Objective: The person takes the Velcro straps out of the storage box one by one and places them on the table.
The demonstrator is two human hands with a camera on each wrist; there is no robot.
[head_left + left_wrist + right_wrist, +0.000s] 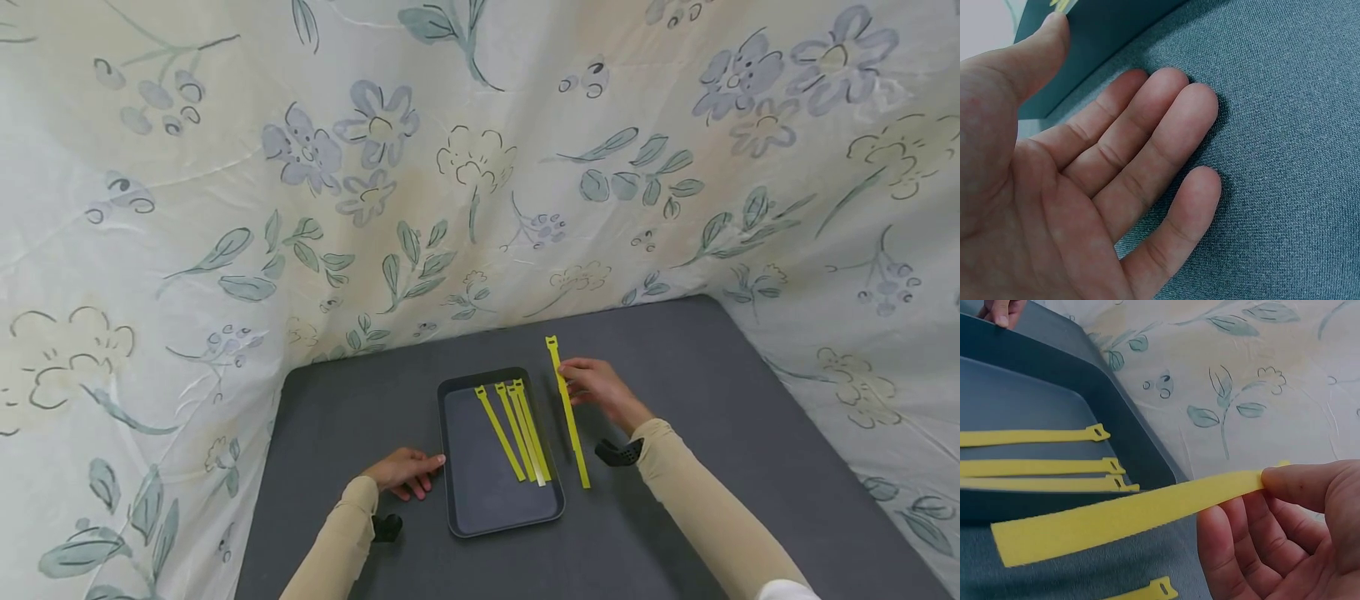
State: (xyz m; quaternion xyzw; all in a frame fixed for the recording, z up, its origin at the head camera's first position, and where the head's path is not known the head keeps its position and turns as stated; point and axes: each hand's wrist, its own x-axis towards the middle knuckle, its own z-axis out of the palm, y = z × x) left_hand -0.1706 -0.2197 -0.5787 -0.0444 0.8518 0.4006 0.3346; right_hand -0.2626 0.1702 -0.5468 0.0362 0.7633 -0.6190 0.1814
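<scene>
My right hand [600,387] pinches a yellow hook-and-loop cable tie [1129,515] near its slotted head, between thumb and fingers, to the right of the dark tray [480,512]. Below it in the right wrist view, another yellow tie [1144,592] lies on the table, partly cut off by the frame edge. Several yellow ties [501,437] lie lengthwise inside the tray, slotted heads toward its far end. My left hand [1085,169] rests at the tray's left side, thumb at the rim and the other fingers loosely bent on the table, holding nothing.
A dark grey cloth-like surface [345,408] covers the table. Floral fabric [480,167] hangs behind the table and along its sides. Black wrist devices [618,452] sit on both forearms, over beige sleeves [697,492].
</scene>
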